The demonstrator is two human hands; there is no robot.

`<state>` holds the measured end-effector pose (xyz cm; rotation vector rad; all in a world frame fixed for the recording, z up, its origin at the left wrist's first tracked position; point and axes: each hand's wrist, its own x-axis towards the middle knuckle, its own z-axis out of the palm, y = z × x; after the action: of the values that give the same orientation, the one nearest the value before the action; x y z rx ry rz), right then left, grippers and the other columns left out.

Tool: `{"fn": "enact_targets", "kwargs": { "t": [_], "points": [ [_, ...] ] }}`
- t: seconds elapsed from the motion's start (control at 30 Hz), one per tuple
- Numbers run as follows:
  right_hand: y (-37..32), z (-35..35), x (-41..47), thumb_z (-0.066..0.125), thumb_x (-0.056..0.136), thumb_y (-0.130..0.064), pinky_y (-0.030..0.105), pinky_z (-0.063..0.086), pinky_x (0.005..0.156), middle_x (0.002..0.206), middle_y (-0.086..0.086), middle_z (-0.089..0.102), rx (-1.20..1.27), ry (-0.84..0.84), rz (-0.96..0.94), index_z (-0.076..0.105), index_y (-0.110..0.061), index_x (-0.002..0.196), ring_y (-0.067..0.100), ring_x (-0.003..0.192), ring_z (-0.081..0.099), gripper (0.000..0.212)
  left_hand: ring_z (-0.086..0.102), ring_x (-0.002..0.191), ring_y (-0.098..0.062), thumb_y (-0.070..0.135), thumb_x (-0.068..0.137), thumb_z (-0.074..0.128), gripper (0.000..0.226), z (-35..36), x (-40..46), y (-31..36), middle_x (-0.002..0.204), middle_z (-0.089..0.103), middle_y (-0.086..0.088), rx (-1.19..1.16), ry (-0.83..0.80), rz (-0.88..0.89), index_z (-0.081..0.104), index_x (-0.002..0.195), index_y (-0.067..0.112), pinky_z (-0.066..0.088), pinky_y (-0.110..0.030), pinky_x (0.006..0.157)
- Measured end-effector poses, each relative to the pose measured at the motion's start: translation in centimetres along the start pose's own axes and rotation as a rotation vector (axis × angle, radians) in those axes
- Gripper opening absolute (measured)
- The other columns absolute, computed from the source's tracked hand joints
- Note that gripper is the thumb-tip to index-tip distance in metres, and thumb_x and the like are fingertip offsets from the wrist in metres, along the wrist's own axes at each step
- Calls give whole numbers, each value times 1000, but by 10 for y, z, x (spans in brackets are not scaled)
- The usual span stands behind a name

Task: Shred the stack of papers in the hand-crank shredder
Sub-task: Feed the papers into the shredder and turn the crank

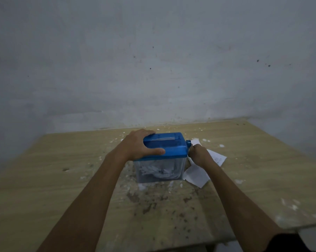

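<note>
Worktop (66, 193): pale wood grain, stained, flecked with scraps. Shredder (164, 157) stands mid-worktop: glossy blue boxy lid, clear bin of curled strips. Loose white papers (197, 174) lie flat just right of it, partly hidden. Left hand (140, 146) grips lid's left end, fingers curled over. Right hand (199, 154) holds crank (188, 143); grip mostly hidden.

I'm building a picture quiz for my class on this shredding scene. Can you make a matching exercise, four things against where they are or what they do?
Things:
1. left hand
2. right hand
3. loose papers
4. shredded strips

Places:
A. inside the clear bin
B. at the crank on the shredder's right side
C. flat on the table, right of the shredder
D. gripping the blue lid

Pairs: 1-D, 2-B, 3-C, 4-A
</note>
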<state>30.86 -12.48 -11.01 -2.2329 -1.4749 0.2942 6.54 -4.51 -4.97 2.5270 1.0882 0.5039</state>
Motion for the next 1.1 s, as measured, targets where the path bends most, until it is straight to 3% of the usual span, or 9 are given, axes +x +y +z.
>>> {"fn": "enact_targets", "kwargs": {
  "t": [0.23, 0.4, 0.53, 0.6, 0.73, 0.83, 0.9, 1.0, 1.1],
  "points": [
    [17, 12, -38, 34, 103, -18, 37, 43, 79, 110, 21, 59, -98, 44, -58, 49, -3, 115, 35, 97, 58, 25, 51, 123, -17, 97, 48, 55, 117, 1, -6, 5, 141, 51, 7, -26, -6, -40, 48, 145, 32, 47, -44, 104],
    [18, 6, -61, 33, 100, -21, 34, 35, 68, 97, 19, 61, 136, 100, -67, 54, -3, 104, 29, 82, 53, 28, 49, 128, -20, 84, 62, 66, 102, -1, -6, 7, 146, 48, 4, -16, -30, -33, 45, 147, 30, 44, -43, 106],
    [-2, -18, -71, 32, 101, -25, 28, 25, 55, 55, 0, 42, 599, 204, -65, 43, -18, 65, 15, 53, 33, 39, 48, 129, -20, 80, 65, 66, 99, -2, -5, 7, 146, 47, 4, -4, -37, -26, 44, 147, 30, 42, -39, 106],
    [-15, -32, -65, 39, 98, -26, 28, 23, 53, 51, -3, 35, 695, 274, -55, 40, -19, 61, 15, 51, 28, 37, 48, 128, -19, 81, 66, 66, 98, -3, -5, 5, 145, 46, 5, -28, -32, -18, 43, 147, 30, 43, -39, 105],
    [-29, -47, -44, 43, 94, -30, 27, 28, 51, 51, 1, 44, 695, 380, -38, 51, -7, 59, 14, 47, 34, 42, 47, 128, -19, 91, 60, 60, 108, -2, -4, 1, 145, 46, 6, -3, -44, 2, 42, 148, 31, 43, -42, 106],
    [-37, -56, -30, 37, 91, -33, 32, 42, 60, 64, 12, 65, 704, 372, -47, 62, 5, 63, 19, 57, 50, 53, 46, 128, -18, 88, 64, 62, 104, 0, -3, -2, 145, 45, 7, 6, -44, 17, 42, 149, 30, 43, -41, 106],
    [-43, -63, -19, 34, 89, -34, 33, 48, 66, 67, 10, 69, 707, 362, -51, 64, 0, 60, 19, 61, 57, 54, 45, 127, -17, 84, 67, 64, 100, 1, -2, -3, 145, 45, 8, 13, -39, 20, 41, 149, 31, 43, -40, 105],
    [-49, -66, 3, 33, 92, -32, 26, 38, 54, 61, 3, 66, 658, 292, -19, 60, -11, 57, 14, 55, 52, 49, 44, 126, -17, 88, 64, 62, 104, 1, -2, -3, 144, 45, 9, 10, -42, 18, 41, 149, 32, 43, -41, 105],
    [-45, -58, 25, 29, 87, -42, 23, 31, 48, 66, 12, 55, 594, 178, 52, 54, -10, 65, 18, 53, 39, 47, 44, 125, -17, 93, 60, 56, 108, 1, -2, -4, 141, 45, 9, 15, -44, 18, 40, 149, 33, 43, -44, 106]
  ]
}}
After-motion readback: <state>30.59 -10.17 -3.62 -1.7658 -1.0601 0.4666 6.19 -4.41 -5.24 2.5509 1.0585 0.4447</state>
